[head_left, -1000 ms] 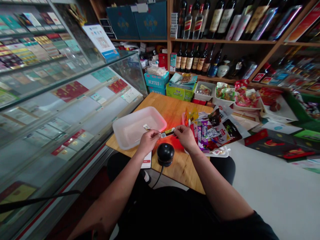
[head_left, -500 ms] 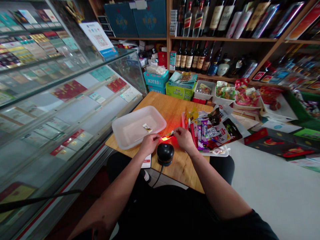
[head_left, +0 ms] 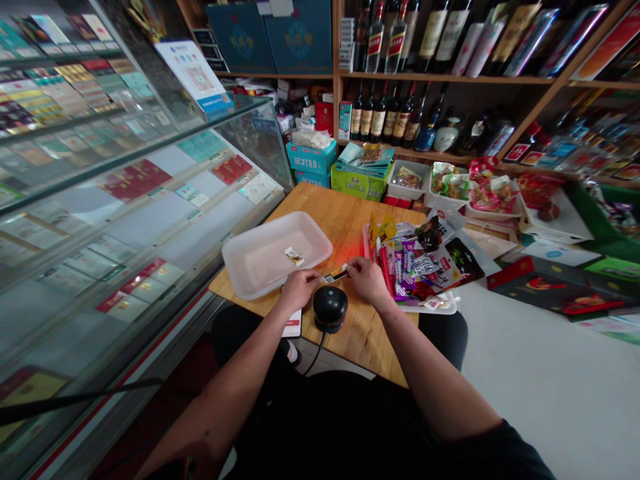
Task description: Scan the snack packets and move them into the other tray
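Observation:
Between my two hands a small snack packet (head_left: 335,273) is stretched out, dark and yellow with a pale patch. My left hand (head_left: 301,288) pinches its left end, and my right hand (head_left: 369,280) pinches the right end. Just in front of it, nearer my body, stands a round black barcode scanner (head_left: 330,308) with a cable. On the left a white plastic bin (head_left: 235,261) holds one small packet (head_left: 293,256). To the right of my right hand a tray (head_left: 453,307) is heaped with snack packets (head_left: 409,263).
Everything rests on a wooden table (head_left: 370,347). A phone-like white object (head_left: 293,325) lies partly under my left arm. At the left stands a glass display case (head_left: 165,173). Boxes (head_left: 361,181), snack tubs (head_left: 407,179) and bottle shelves (head_left: 450,79) line the far side.
The red-orange glow on the packet has gone, though some red light still shows on the table near the tray. Both hands keep their hold and have barely moved.

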